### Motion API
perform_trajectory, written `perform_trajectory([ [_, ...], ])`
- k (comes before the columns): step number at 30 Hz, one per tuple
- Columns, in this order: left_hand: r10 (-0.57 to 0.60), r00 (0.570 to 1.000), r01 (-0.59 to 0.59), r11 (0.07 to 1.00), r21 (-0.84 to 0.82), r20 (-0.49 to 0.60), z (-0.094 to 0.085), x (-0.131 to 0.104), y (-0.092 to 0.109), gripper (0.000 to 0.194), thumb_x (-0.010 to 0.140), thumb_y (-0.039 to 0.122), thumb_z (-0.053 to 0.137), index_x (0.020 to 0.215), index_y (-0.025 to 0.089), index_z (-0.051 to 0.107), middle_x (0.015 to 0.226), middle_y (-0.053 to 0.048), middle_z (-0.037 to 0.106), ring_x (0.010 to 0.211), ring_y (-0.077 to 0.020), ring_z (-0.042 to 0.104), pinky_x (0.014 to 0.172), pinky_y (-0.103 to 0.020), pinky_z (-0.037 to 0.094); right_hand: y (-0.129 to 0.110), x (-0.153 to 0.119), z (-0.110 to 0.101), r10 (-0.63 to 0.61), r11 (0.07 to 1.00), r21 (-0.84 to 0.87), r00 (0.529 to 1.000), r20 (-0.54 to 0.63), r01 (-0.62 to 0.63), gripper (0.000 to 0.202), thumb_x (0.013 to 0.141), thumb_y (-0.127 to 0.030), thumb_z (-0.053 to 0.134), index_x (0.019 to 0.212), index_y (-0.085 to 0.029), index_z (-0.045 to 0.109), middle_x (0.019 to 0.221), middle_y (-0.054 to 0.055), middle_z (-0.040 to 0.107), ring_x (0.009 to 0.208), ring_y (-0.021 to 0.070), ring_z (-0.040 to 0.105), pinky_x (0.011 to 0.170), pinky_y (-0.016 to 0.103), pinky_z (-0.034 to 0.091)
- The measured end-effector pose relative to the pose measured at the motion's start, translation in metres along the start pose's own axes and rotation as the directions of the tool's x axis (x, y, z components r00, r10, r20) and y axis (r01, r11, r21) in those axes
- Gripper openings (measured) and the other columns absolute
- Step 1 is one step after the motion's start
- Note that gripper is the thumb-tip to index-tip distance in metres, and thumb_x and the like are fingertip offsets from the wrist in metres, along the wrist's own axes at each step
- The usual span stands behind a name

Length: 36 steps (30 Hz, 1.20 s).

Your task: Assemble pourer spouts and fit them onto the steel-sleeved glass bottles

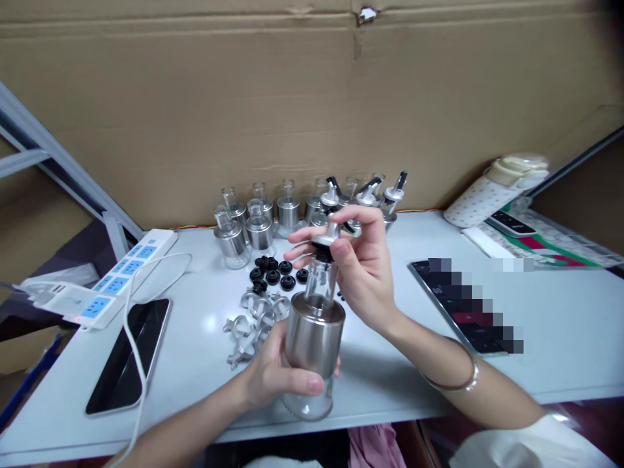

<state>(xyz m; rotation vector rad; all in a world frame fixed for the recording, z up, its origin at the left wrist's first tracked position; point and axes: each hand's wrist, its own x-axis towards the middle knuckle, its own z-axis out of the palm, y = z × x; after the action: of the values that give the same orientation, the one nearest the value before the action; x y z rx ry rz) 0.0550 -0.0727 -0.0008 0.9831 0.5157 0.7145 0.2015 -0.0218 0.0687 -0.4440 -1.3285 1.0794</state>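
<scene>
My left hand (pixel 277 370) is wrapped round the lower part of a glass bottle (pixel 314 335) with a brushed metal sleeve, held upright near the table's front edge. At the bottle's mouth, my right hand (pixel 363 266) pinches a pour spout (pixel 324 240) with a metal cap and black stopper. The spout sits at the top of the glass neck; how deep it goes I cannot tell. Behind the hands lie several black rubber stoppers (pixel 287 283). Nearer the left hand is a pile of metal spout parts (pixel 251 325), partly hidden by that hand.
Several similar bottles (pixel 260 231) stand at the back, some with spouts (pixel 394 194). A power strip (pixel 121 276), a white cable (pixel 130 325) and a phone (pixel 129 357) lie left. On the right are another dark device (pixel 453 305) and a tilted spotted flask (pixel 487 192). Cardboard (pixel 292 104) walls the back.
</scene>
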Motion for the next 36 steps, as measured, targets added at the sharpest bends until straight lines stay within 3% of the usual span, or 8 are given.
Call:
perform_trajectory([
  [12, -0.028, 0.999, 0.03, 0.993, -0.115, 0.02, -0.003, 0.002, 0.0, 0.041, 0.054, 0.03, 0.083, 0.088, 0.013, 0.07, 0.079, -0.006, 0.071, 0.069, -0.0177, 0.066, 0.064, -0.026, 0.051, 0.008, -0.003, 0.0, 0.031, 0.997, 0.077, 0.999, -0.012, -0.03, 0.019, 0.093, -0.042, 0.052, 0.089, -0.024, 0.05, 0.086, -0.002, 0.071, 0.07, 0.0129, 0.071, 0.064, 0.03, 0.06],
  [18, -0.041, 0.998, 0.035, 0.993, -0.113, -0.044, -0.003, 0.003, 0.001, 0.038, 0.052, 0.027, 0.08, 0.086, 0.012, 0.071, 0.077, -0.006, 0.072, 0.069, -0.0187, 0.066, 0.064, -0.026, 0.051, 0.016, -0.007, 0.002, 0.058, 0.988, 0.14, 0.998, 0.0, -0.058, 0.024, 0.092, -0.05, 0.05, 0.095, -0.026, 0.049, 0.096, 0.001, 0.069, 0.077, 0.0149, 0.071, 0.072, 0.035, 0.058],
  [23, -0.072, 0.997, 0.071, 0.992, -0.102, -0.011, -0.001, 0.004, -0.001, 0.037, 0.052, 0.028, 0.079, 0.084, 0.011, 0.072, 0.075, -0.007, 0.072, 0.068, -0.0188, 0.065, 0.063, -0.026, 0.051, 0.02, -0.012, 0.005, 0.027, 0.982, 0.188, 0.999, 0.018, -0.03, 0.03, 0.09, -0.055, 0.051, 0.095, -0.026, 0.051, 0.087, -0.001, 0.065, 0.071, 0.0127, 0.069, 0.069, 0.032, 0.056],
  [27, -0.079, 0.997, 0.078, 0.991, -0.106, -0.011, 0.001, 0.004, 0.0, 0.034, 0.052, 0.027, 0.077, 0.082, 0.011, 0.072, 0.074, -0.006, 0.071, 0.067, -0.0186, 0.064, 0.062, -0.026, 0.05, 0.022, -0.017, 0.006, 0.046, 0.977, 0.205, 0.998, 0.036, -0.052, 0.032, 0.088, -0.057, 0.051, 0.098, -0.026, 0.051, 0.092, -0.001, 0.062, 0.075, 0.0141, 0.069, 0.072, 0.034, 0.056],
  [32, -0.017, 0.998, 0.016, 1.0, -0.024, -0.062, -0.003, 0.003, 0.003, 0.031, 0.055, 0.03, 0.076, 0.079, 0.011, 0.07, 0.074, -0.006, 0.07, 0.068, -0.0189, 0.062, 0.064, -0.027, 0.047, 0.026, -0.018, 0.006, 0.001, 0.999, 0.039, 0.997, 0.082, -0.005, 0.037, 0.085, -0.052, 0.058, 0.113, -0.031, 0.047, 0.117, 0.004, 0.055, 0.103, 0.0211, 0.064, 0.085, 0.041, 0.054],
  [36, 0.061, 0.973, -0.031, 0.991, 0.133, -0.223, -0.005, 0.003, 0.004, 0.033, 0.058, 0.029, 0.077, 0.084, 0.012, 0.067, 0.071, -0.002, 0.065, 0.066, -0.016, 0.056, 0.064, -0.026, 0.043, 0.027, -0.023, 0.01, 0.005, 0.973, -0.229, 0.999, 0.053, 0.007, 0.057, 0.08, -0.033, 0.068, 0.128, -0.033, 0.038, 0.134, 0.008, 0.045, 0.12, 0.0256, 0.053, 0.092, 0.045, 0.053],
])
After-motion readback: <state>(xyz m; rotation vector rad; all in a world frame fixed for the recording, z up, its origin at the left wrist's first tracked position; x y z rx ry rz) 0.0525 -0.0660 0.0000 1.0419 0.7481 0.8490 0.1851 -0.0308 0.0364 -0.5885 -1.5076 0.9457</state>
